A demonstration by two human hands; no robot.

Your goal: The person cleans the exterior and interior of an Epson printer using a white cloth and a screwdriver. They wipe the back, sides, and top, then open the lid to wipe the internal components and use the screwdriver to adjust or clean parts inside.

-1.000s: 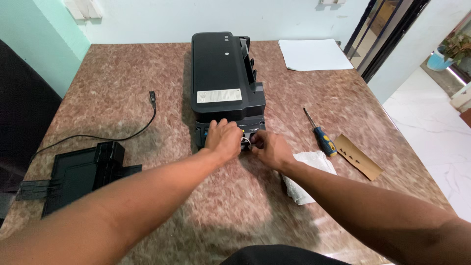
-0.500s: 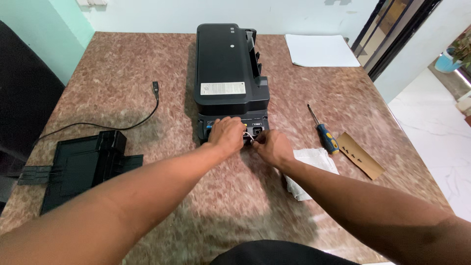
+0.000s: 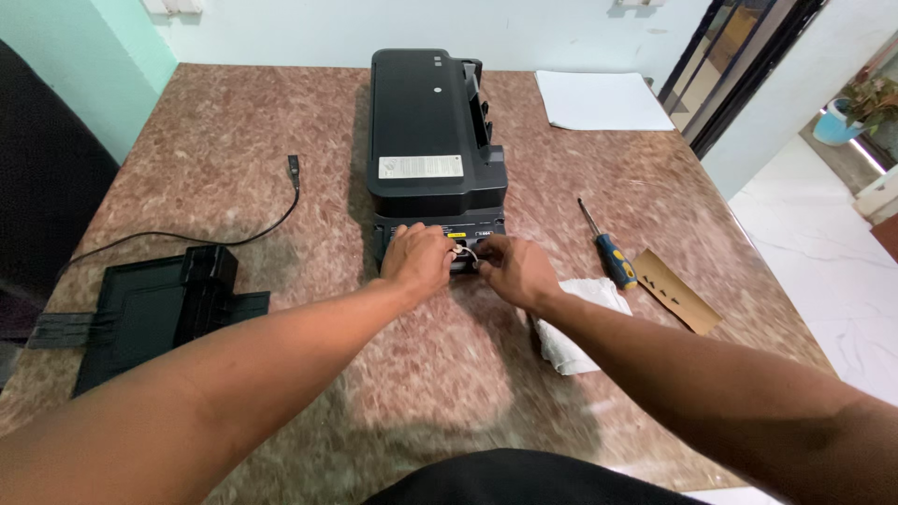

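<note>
A black printer (image 3: 430, 131) of matte moulded plastic, long and box-shaped, lies near the middle of a polished table (image 3: 234, 140) of mottled reddish-brown stone, with its near end face turned toward the person. That end face carries small recessed fittings with yellow and blue accents. A pale rectangular label (image 3: 420, 167) sits on the upper panel of the printer. The left hand (image 3: 418, 259) rests against the left part of the end face, fingers curled and close together over the fittings; what lies under the fingertips is hidden. The right hand (image 3: 514, 269) is at the right part of the same face, thumb and forefinger pinched together on a small white looped piece (image 3: 465, 252) between the two hands; whether this piece is a wire or a tie cannot be told. The two hands are just beside each other. A crumpled white cloth (image 3: 580, 323) lies under the right forearm. To its right lies a screwdriver (image 3: 605, 246) with a slim metal shaft and a blue and yellow handle, and beside it a flat brown card strip (image 3: 680, 292). A sheet of white paper (image 3: 601, 100) lies at the far right corner. On the left, a black plastic tray (image 3: 154, 309) lies flat, and a thin black cable (image 3: 234, 238) curves across the stone.
</note>
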